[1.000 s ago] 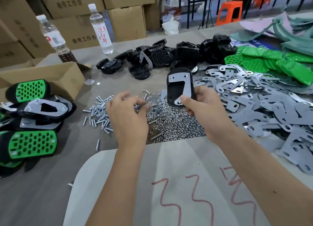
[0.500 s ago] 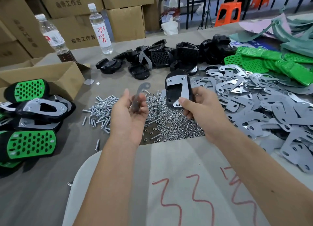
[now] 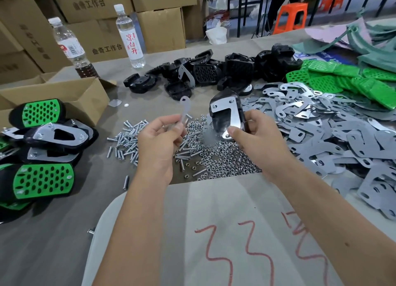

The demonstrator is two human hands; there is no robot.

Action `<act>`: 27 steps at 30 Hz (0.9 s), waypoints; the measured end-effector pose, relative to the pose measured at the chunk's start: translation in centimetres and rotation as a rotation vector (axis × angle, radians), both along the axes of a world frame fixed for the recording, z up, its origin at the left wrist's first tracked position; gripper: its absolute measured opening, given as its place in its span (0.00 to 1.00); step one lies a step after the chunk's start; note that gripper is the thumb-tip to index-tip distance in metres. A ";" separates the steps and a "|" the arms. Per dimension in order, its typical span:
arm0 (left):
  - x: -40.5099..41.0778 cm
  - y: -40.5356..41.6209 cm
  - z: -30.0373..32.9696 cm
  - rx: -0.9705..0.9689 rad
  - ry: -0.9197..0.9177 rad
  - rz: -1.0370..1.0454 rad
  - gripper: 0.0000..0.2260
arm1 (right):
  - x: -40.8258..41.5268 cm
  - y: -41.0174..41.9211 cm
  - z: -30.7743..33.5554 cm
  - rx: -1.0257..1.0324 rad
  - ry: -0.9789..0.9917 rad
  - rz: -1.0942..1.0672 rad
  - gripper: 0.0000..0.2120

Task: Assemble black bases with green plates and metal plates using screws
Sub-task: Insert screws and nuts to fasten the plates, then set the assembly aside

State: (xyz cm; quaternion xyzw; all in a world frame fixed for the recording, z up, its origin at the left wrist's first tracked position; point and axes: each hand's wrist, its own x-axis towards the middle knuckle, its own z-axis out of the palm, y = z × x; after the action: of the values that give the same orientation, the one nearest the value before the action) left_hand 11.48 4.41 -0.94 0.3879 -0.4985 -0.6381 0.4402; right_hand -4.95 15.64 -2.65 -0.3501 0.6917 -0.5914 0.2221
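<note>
Judging by the stack of finished units at the left and the heaps of loose metal plates and green plates, plenty remains. Over the screws, the right hand grips a glossy black base with one shiny plate on it; the left hand pinches a second plate, not yet fitted.

A small assembly workshop or factory floor. The bench carries bulk parts in loose heaps: screws and nuts at the middle, metal plates at 3 o'clock, black bases at 12, green plates at 2. Finished units pile up at 9 o'clock, with stacked printed cartons at 11.
</note>
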 end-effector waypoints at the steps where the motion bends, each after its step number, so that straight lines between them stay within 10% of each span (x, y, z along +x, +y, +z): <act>1: 0.1 -0.1 -0.1 -0.003 -0.028 -0.021 0.13 | 0.0 0.0 0.0 0.001 0.005 -0.001 0.07; 8: 0.6 -0.8 -0.4 -0.267 -0.160 0.136 0.17 | -0.1 -0.1 -0.3 -0.034 -0.023 -0.017 0.06; 13: 0.4 -0.4 0.9 -0.028 0.244 0.082 0.07 | -0.1 0.1 -0.3 -0.038 0.001 0.025 0.06; 21: -2.0 2.3 0.4 0.259 0.218 -0.142 0.10 | 0.1 -0.1 -0.3 -0.036 -0.026 0.182 0.06; 27: -2.3 2.2 -0.1 0.123 0.178 -0.012 0.09 | 0.1 0.0 -0.4 -0.040 -0.008 0.226 0.07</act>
State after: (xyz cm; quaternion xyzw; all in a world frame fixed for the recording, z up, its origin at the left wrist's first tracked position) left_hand 9.22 6.59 -1.05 0.3530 -0.4195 -0.7021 0.4543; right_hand -4.82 15.67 -3.00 -0.4279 0.6351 -0.5775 0.2829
